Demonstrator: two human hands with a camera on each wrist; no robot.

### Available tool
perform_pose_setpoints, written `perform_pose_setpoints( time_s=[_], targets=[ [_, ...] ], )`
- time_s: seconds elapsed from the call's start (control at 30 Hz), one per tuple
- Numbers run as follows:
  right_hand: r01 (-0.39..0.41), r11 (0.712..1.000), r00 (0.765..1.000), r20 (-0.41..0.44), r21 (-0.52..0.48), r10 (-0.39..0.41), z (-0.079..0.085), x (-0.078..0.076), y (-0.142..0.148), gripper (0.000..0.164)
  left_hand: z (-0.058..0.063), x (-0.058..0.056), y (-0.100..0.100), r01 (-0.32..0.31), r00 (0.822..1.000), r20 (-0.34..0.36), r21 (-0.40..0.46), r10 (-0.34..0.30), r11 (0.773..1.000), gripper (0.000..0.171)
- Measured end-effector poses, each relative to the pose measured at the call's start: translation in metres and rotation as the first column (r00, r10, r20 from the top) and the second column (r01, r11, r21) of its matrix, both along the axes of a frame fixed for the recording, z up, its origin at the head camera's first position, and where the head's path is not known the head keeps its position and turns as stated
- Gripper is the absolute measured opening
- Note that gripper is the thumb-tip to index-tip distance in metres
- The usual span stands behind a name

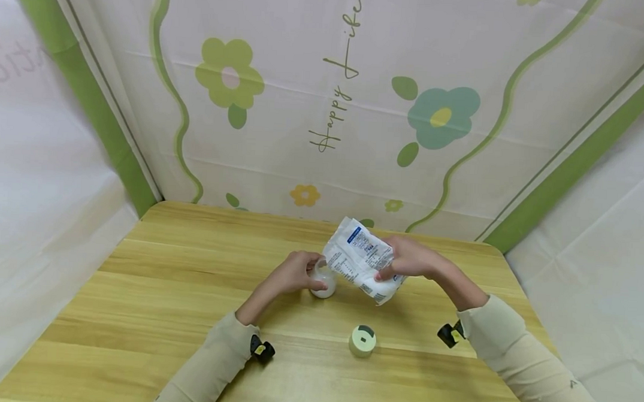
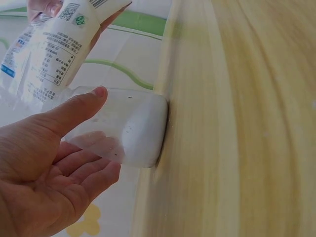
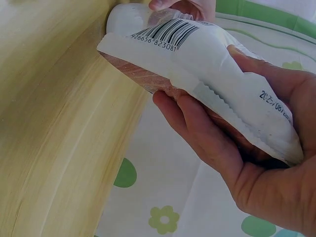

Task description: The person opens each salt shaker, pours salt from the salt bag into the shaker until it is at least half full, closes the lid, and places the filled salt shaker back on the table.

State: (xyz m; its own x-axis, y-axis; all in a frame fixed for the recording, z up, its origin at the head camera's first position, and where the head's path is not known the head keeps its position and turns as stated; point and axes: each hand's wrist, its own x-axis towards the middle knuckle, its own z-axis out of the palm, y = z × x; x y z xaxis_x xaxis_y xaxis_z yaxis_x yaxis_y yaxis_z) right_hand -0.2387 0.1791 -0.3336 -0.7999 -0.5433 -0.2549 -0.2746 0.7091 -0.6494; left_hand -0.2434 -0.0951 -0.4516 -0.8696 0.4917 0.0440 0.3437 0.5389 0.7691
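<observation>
My left hand [image 1: 297,273] holds a small clear jar [image 1: 325,287] between thumb and fingers. It stands upright on the table, and white contents fill its lower part [image 2: 143,123]. In my right hand [image 1: 415,258] is a white printed plastic bag [image 1: 358,256], gripped with the thumb on one face and the fingers on the other. The bag tilts down to the left, its end right at the jar's mouth. A barcode shows on the bag [image 3: 212,54] in the right wrist view. Near the table's front lies a round pale-green lid [image 1: 362,343] with a dark grey patch on top.
The wooden table [image 1: 151,289] has its far edge against a white flower-printed curtain [image 1: 281,139]. White fabric walls rise on the left and right. A small black camera sits on each wrist, by the beige sleeves [image 1: 215,355].
</observation>
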Motion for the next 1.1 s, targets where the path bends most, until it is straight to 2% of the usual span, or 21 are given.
perform_pose_setpoints(
  time_s=[0.27,0.8,1.1],
  targets=[
    [-0.002,1.0,1.0,-0.01,0.012,0.002,0.0004,0.0008,0.0002,0.046,-0.001,0.0001,-0.0006,-0.007,1.0,0.019,-0.002,0.007,1.0,0.046],
    [-0.003,1.0,1.0,0.003,0.0,0.003,-0.001,-0.0004,0.0001,0.045,-0.0011,-0.0008,-0.0003,0.0,1.0,0.02,0.002,0.0,1.0,0.046],
    [0.004,1.0,1.0,0.005,0.007,-0.004,0.0009,0.0003,-0.0009,0.042,0.0031,0.0015,-0.0005,0.004,1.0,0.022,0.011,-0.004,1.0,0.045]
  ],
)
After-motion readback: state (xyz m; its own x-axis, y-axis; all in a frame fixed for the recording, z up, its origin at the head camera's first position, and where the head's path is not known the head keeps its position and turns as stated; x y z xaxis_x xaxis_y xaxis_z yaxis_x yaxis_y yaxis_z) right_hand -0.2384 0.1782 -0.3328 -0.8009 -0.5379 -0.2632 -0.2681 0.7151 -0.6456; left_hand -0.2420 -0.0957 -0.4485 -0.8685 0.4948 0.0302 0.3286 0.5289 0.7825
